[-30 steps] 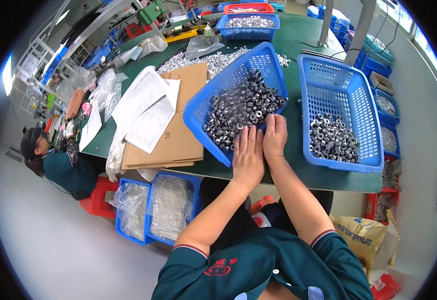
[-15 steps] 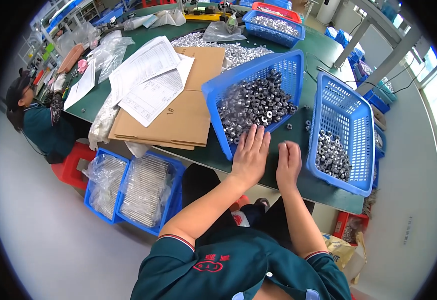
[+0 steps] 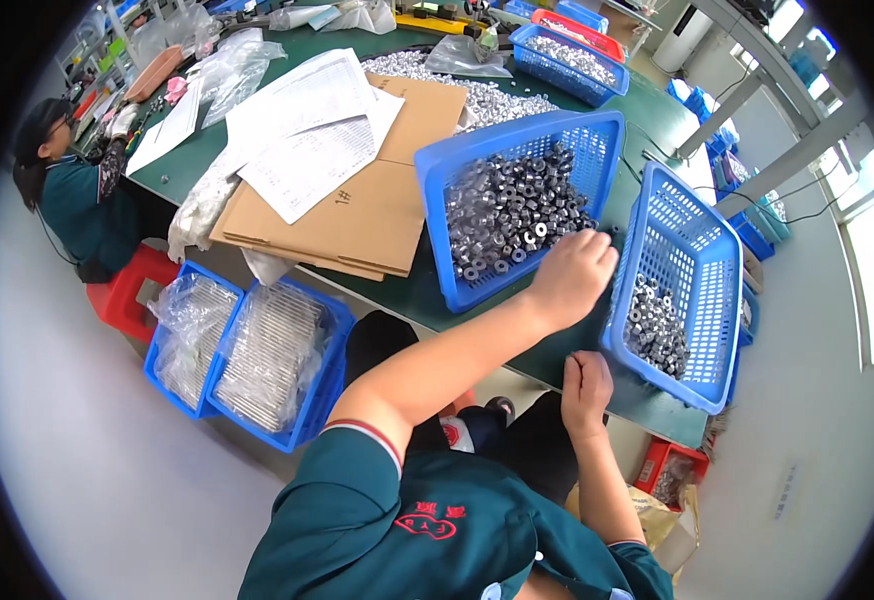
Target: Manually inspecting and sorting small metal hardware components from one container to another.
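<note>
My left hand point(image 3: 575, 278) reaches across to the gap between two blue baskets, its fingers curled together at the green table; whatever they hold, if anything, is hidden. My right hand point(image 3: 586, 388) is closed in a loose fist at the table's front edge, its contents out of sight. Left of the gap, a tilted blue basket point(image 3: 437, 205) holds many small dark metal rings point(image 3: 532, 195), with a clear plastic bag at their left. The right-hand blue basket point(image 3: 719, 300) holds a smaller heap of similar metal rings point(image 3: 654, 325) in its near end.
Flat cardboard point(image 3: 347, 235) with printed paper sheets point(image 3: 302, 165) lies left of the baskets. Silver parts point(image 3: 502, 105) are heaped behind, near another filled blue basket point(image 3: 569, 60). Blue crates point(image 3: 282, 440) stand below the table at left. A co-worker point(image 3: 92, 205) sits at far left.
My left hand has left the near rim of the tilted basket and moved right and forward into the gap, fingers now curled. My right hand has drawn back toward me, still closed.
</note>
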Demonstrator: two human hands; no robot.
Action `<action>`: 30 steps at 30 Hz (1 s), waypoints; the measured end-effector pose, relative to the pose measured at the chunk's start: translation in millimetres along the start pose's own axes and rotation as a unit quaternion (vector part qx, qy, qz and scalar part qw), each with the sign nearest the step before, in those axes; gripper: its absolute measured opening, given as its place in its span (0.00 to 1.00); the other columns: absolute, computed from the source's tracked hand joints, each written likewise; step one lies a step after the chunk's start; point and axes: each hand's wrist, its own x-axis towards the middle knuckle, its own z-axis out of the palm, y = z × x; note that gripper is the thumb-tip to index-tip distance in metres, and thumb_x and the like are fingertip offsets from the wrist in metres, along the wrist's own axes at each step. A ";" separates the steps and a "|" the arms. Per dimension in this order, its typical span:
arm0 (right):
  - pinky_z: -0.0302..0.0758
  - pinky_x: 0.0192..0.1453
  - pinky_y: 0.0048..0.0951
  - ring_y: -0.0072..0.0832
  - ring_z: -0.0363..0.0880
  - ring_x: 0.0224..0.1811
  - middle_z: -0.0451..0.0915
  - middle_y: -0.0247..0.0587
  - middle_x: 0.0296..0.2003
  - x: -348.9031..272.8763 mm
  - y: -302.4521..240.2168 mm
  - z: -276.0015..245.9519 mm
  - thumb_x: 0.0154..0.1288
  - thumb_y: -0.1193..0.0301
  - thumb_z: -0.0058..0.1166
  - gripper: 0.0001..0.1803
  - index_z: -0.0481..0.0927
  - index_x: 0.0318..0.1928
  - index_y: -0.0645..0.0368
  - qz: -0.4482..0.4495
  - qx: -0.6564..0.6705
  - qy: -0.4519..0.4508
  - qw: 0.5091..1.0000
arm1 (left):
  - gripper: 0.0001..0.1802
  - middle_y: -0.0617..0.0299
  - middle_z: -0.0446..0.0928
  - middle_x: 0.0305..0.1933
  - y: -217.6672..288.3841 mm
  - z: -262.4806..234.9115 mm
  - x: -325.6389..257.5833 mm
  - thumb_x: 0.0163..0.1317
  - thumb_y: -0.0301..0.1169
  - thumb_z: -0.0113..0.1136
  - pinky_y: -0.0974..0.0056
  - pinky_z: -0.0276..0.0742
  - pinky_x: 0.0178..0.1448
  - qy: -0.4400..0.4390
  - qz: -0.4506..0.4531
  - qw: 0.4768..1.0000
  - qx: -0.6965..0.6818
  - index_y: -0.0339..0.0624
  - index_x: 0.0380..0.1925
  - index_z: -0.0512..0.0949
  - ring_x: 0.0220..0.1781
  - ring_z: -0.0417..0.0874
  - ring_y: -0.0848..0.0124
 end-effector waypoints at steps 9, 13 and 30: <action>0.73 0.36 0.41 0.47 0.75 0.32 0.76 0.50 0.30 -3.7 0.8 4.6 0.60 0.77 0.56 0.03 0.76 0.34 0.63 -0.020 -0.026 0.013 0.999 | 0.33 0.53 0.54 0.75 -28.7 62.8 73.3 0.69 0.46 0.35 0.45 0.31 0.79 -0.330 0.035 0.892 0.307 0.40 0.70 0.57 0.79 0.45 0.56; 0.73 0.36 0.42 0.47 0.75 0.33 0.76 0.48 0.30 -1.1 -9.3 9.1 0.59 0.76 0.57 0.04 0.75 0.34 0.62 -0.040 -0.031 0.003 0.999 | 0.36 0.51 0.51 0.77 -45.8 83.5 77.9 0.67 0.48 0.29 0.46 0.30 0.79 -0.282 0.165 0.755 0.569 0.40 0.71 0.55 0.79 0.44 0.56; 0.73 0.39 0.41 0.45 0.75 0.33 0.76 0.47 0.30 0.6 -5.1 7.0 0.58 0.76 0.57 0.05 0.75 0.34 0.61 -0.062 -0.059 -0.002 0.996 | 0.23 0.66 0.79 0.57 -69.8 100.0 91.7 0.65 0.38 0.36 0.42 0.55 0.72 -0.363 0.250 0.861 0.256 0.51 0.49 0.80 0.62 0.76 0.69</action>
